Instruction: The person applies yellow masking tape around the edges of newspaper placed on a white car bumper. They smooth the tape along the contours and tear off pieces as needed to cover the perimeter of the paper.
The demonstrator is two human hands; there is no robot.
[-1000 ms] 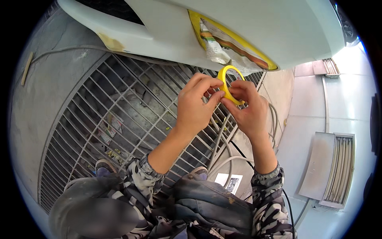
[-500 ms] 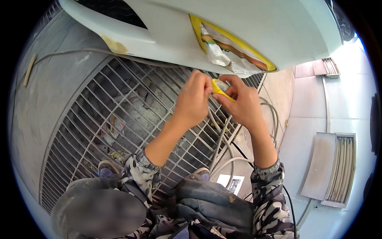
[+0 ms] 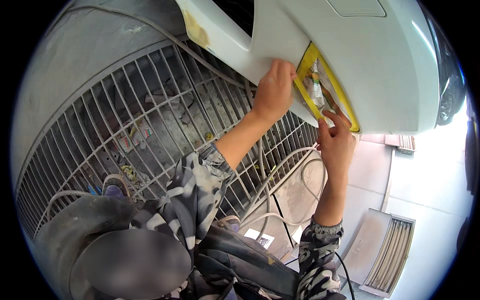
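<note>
A strip of yellow masking tape [image 3: 309, 99] runs taut between my two hands along the near-left edge of an opening in a white car bumper [image 3: 385, 65]. My left hand [image 3: 275, 92] pinches its upper end against the bumper. At the lower end, my right hand [image 3: 336, 142] has its thumb and fingers closed on the tape; whether the roll is inside them I cannot make out. Crumpled newspaper [image 3: 315, 87] fills the opening, and more yellow tape [image 3: 340, 92] borders its far side.
Under my hands lies a metal floor grating [image 3: 165, 105] with litter below it. A pale hose [image 3: 270, 215] coils across the grating's right edge. A tan patch [image 3: 196, 30] marks the bumper's lower lip. At right, a vent [image 3: 390, 255] is set in a pale panelled surface.
Both hands have moved right and spread apart, from the tape roll held between them to the opening's edge, with a strip stretched between. My view has shifted, so the bumper appears farther right.
</note>
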